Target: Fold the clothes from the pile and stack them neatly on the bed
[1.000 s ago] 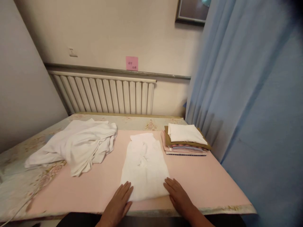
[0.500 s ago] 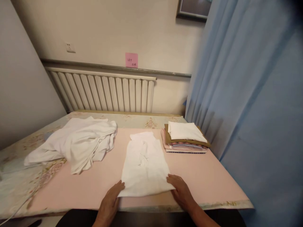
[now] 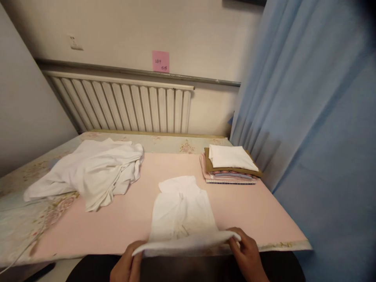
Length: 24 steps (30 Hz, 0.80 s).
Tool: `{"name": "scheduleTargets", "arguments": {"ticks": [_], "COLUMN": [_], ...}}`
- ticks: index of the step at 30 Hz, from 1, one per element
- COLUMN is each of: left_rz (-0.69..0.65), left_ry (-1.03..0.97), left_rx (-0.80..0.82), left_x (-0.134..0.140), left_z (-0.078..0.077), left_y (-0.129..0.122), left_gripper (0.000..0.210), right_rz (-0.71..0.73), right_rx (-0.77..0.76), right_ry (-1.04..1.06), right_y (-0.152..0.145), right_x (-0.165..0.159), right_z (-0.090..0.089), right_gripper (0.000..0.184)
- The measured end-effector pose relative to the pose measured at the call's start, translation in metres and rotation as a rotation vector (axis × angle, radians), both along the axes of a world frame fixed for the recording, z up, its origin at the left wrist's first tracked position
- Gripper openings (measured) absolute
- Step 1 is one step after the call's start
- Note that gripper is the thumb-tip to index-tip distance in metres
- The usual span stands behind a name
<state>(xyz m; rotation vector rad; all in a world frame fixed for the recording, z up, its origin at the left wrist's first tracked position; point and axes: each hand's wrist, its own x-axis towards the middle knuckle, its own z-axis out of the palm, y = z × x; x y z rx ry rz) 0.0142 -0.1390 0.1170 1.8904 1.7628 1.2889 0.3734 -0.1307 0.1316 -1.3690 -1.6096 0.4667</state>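
Note:
A white garment point(image 3: 183, 211), partly folded into a long panel, lies in front of me on the pink cloth. Its near edge is lifted off the surface and stretched between my hands. My left hand point(image 3: 127, 261) pinches the left corner of that edge. At the opposite corner, my right hand point(image 3: 245, 252) grips the fabric between thumb and fingers. The far end of the garment, with a wider flap, rests flat.
A heap of crumpled white cloth point(image 3: 96, 168) lies at the left. To the right stands a stack of folded clothes point(image 3: 232, 166), a white piece on top. A blue curtain point(image 3: 302, 117) hangs along the right side; a radiator point(image 3: 123, 103) lines the wall behind.
Both hands have closed on the near corners and raised that edge. The garment has been drawn toward me, and its near part now hangs up off the cloth. The view has tilted slightly down.

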Motion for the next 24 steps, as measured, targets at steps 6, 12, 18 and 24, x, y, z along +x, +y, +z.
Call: {"name": "scheduleTargets", "arguments": {"ticks": [6, 12, 18, 24], "left_rz": [0.157, 0.15, 0.122, 0.129], "left_ry": [-0.008, 0.133, 0.12, 0.077], "left_rx": [-0.184, -0.392, -0.563, -0.553], "left_x": [0.016, 0.019, 0.012, 0.002], "left_z": [0.034, 0.023, -0.012, -0.018], "left_y": [0.094, 0.222, 0.265, 0.236], "left_gripper": [0.03, 0.03, 0.03, 0.036], "right_rz": [-0.239, -0.286, -0.264, -0.222], "right_rx": [-0.037, -0.102, -0.276, -0.249], "right_ry": [0.051, 0.009, -0.044, -0.073], "right_y": [0.088, 0.221, 0.263, 0.252], "right_x": [-0.026, -0.045, -0.033, -0.024], "right_z": [0.014, -0.005, -0.05, -0.06], "right_gripper": [0.031, 0.026, 0.027, 0.02]}}
